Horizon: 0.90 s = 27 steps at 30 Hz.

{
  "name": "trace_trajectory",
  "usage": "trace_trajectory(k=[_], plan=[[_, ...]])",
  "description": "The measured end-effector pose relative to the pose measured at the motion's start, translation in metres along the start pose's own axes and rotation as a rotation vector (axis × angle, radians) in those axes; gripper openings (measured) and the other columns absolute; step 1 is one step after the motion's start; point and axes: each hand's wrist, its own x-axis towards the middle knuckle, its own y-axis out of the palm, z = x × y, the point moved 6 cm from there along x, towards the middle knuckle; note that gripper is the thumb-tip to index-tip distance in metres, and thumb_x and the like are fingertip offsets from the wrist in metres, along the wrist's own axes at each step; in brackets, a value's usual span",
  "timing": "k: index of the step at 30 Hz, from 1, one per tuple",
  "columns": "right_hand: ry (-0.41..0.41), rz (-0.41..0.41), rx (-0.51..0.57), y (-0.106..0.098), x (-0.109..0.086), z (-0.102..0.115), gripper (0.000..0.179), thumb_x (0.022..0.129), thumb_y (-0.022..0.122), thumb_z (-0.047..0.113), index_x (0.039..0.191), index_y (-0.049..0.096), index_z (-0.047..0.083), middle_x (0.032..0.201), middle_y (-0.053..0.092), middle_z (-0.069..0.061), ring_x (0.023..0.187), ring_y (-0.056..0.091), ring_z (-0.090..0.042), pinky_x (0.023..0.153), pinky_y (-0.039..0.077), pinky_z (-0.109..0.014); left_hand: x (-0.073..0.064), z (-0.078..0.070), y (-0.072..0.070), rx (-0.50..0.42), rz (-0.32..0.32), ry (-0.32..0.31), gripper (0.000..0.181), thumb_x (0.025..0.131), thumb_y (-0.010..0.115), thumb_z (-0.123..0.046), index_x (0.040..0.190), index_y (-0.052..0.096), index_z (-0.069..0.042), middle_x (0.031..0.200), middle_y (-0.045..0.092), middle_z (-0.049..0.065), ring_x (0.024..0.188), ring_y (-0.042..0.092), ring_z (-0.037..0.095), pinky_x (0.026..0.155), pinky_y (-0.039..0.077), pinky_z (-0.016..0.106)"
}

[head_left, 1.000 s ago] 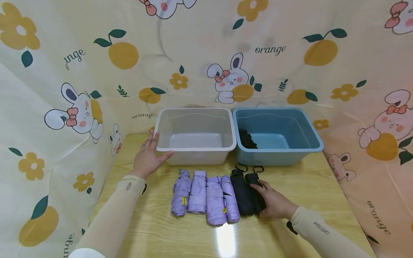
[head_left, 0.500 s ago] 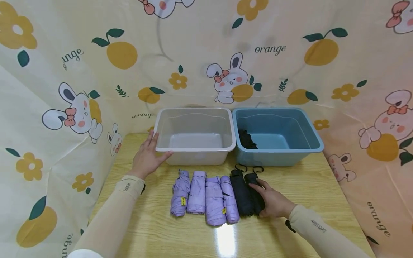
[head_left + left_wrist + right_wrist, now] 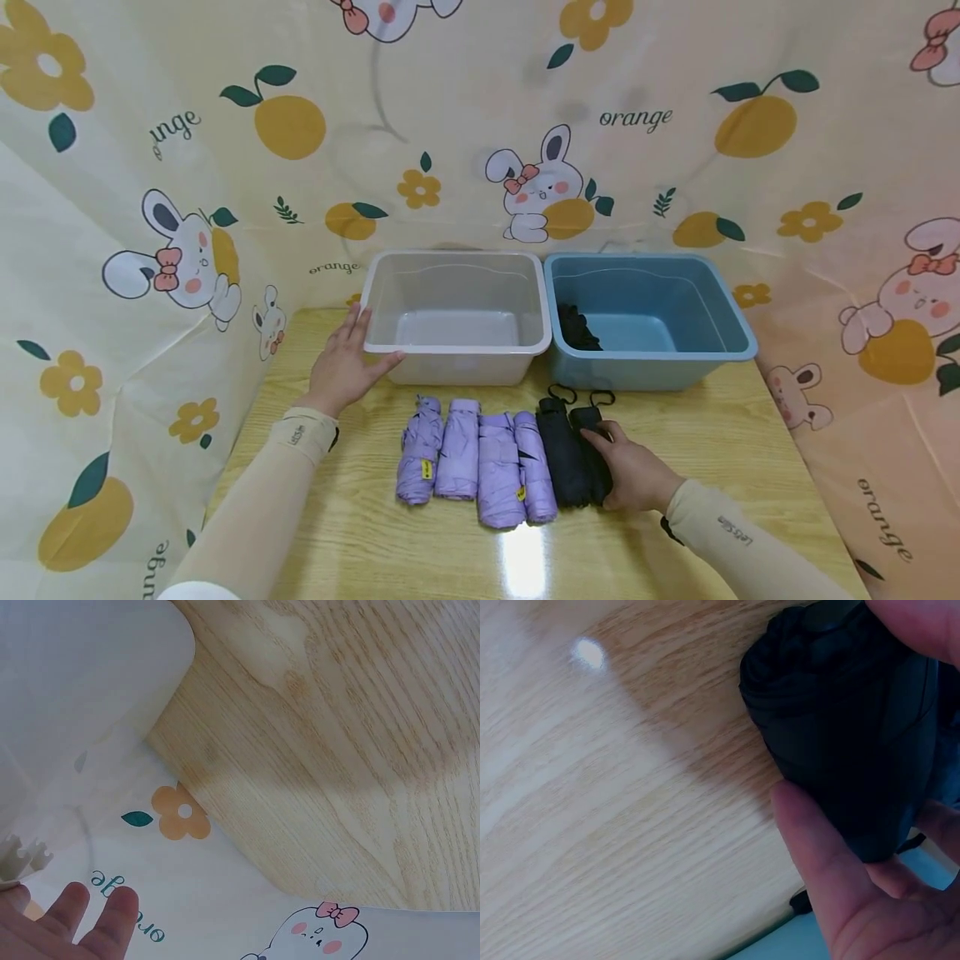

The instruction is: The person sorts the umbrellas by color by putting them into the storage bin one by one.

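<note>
A: What stands at the far left of the head view?

B: A beige left sleeve [image 3: 262, 492], ending in the left grip [image 3: 341, 371], a bare hand. It is released: the fingers lie straight along the left side of a whitish bin [image 3: 457, 367], and the thumb, spread apart, rests at the front rim near the corner. The left wrist view shows fingertips at lower left, with the bin's milky wall above them.

A: And in front of that bin?

B: Four rolled purple umbrellas, side by side on the wood-grained desk [image 3: 360, 533]. The first purple umbrella [image 3: 416, 442] bears a yellow label [image 3: 427, 469] toward its near end; then follow the second purple umbrella [image 3: 457, 450], the thicker third purple umbrella [image 3: 498, 475] and the slimmer fourth purple umbrella [image 3: 536, 471].

A: What continues the row?

B: Two black umbrellas. The inner black umbrella [image 3: 561, 458] lies just beside the last purple one; the outer black umbrella [image 3: 597, 477] forms the right end, on the near side of a blue bin [image 3: 637, 375].

A: The state of the right grip [image 3: 639, 475]?

B: Grasping the outer black umbrella. In the right wrist view, digits appear on opposite sides of its gathered dark fabric.

A: And the blue bin itself?

B: It stands just beside the whitish one. A dark bundle [image 3: 577, 329], its nature unclear, lies in its left part. The beige right sleeve [image 3: 750, 542] reaches the lower edge.
</note>
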Motion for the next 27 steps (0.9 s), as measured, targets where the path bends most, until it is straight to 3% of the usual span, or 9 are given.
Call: trace_trajectory(k=[9,21,27], plan=[[-0.026,-0.047,-0.002,-0.0019,-0.0008,0.0021,0.108,0.048,0.093,0.011,0.144,0.046,-0.002,0.138,0.039,-0.026,0.085,0.063,-0.026,0.074,0.055,-0.040,0.0009,-0.0003,0.0011,-0.004,0.003,-0.001,0.106,0.089,0.049,-0.075,0.161,0.007,-0.010,0.167,-0.004,0.006,0.146,0.015,0.047,0.107,0.030,0.065],[-0.005,-0.026,0.015,0.0008,-0.0016,0.0000,0.109,0.050,0.093,0.009,0.147,0.044,0.001,0.142,0.036,-0.025,0.081,0.062,-0.022,0.068,0.053,-0.036,0.0009,0.0046,0.0049,-0.011,-0.007,-0.009,0.107,0.087,0.048,-0.078,0.161,0.008,-0.012,0.167,-0.002,0.006,0.145,0.018,0.047,0.106,0.032,0.065],[-0.002,-0.024,0.009,0.0010,-0.0038,-0.0001,0.109,0.052,0.092,0.008,0.148,0.042,0.001,0.149,0.030,-0.029,0.101,0.063,-0.035,0.071,0.054,-0.037,0.0019,0.0029,0.0042,0.002,-0.009,0.007,0.105,0.089,0.048,-0.076,0.161,0.008,-0.011,0.167,-0.001,0.009,0.145,0.018,0.047,0.103,0.034,0.066]])
